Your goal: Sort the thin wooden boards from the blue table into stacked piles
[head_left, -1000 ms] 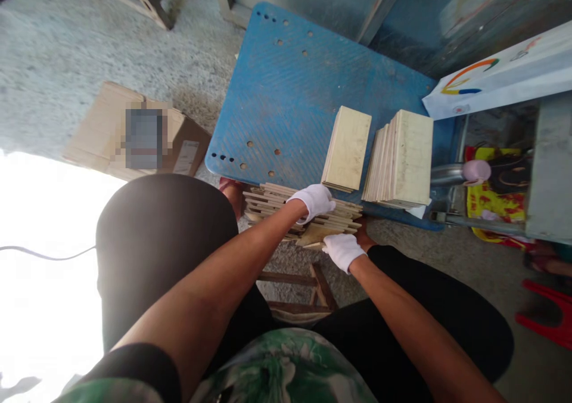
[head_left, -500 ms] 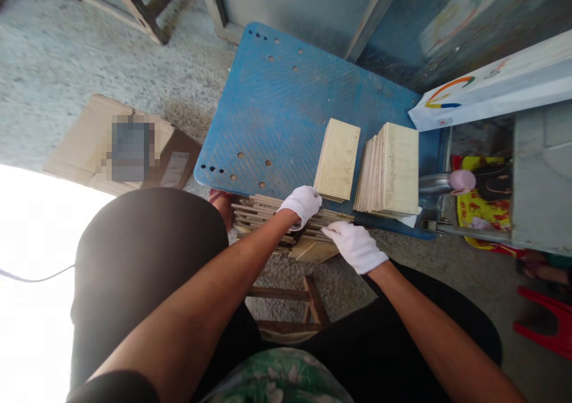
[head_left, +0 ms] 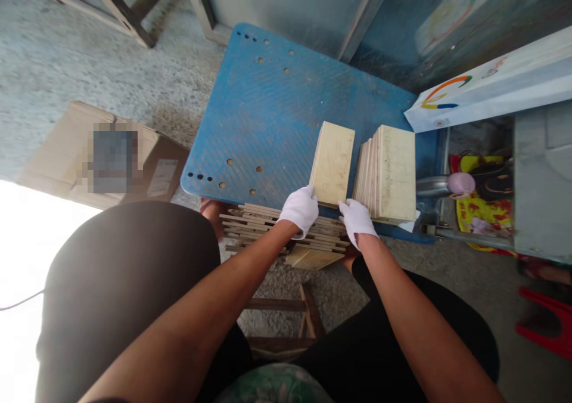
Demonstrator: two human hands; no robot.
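Both hands wear white gloves. A short stack of thin wooden boards (head_left: 333,158) lies on a blue plastic platform (head_left: 268,105). My left hand (head_left: 300,209) is closed at the stack's near left corner, its fingertips partly hidden. At the near right corner, my right hand (head_left: 357,217) has its thumb and fingers pinched against the boards' edge. A taller, slightly fanned stack of boards (head_left: 395,173) stands just to the right. Below my hands, many more wooden slats (head_left: 254,218) sit in a loose layered pile in front of the platform's near edge.
A cardboard box (head_left: 58,146) is on the floor at the left. To the right are a white printed bag (head_left: 482,81), a metal flask with a pink lid (head_left: 460,183) and a grey surface (head_left: 540,176). A red stool (head_left: 545,325) stands lower right. Wooden rungs (head_left: 286,304) show between my legs.
My right hand has moved up from the slat pile to the near right corner of the short stack. My left hand stays by the near left corner. The view has shifted slightly.
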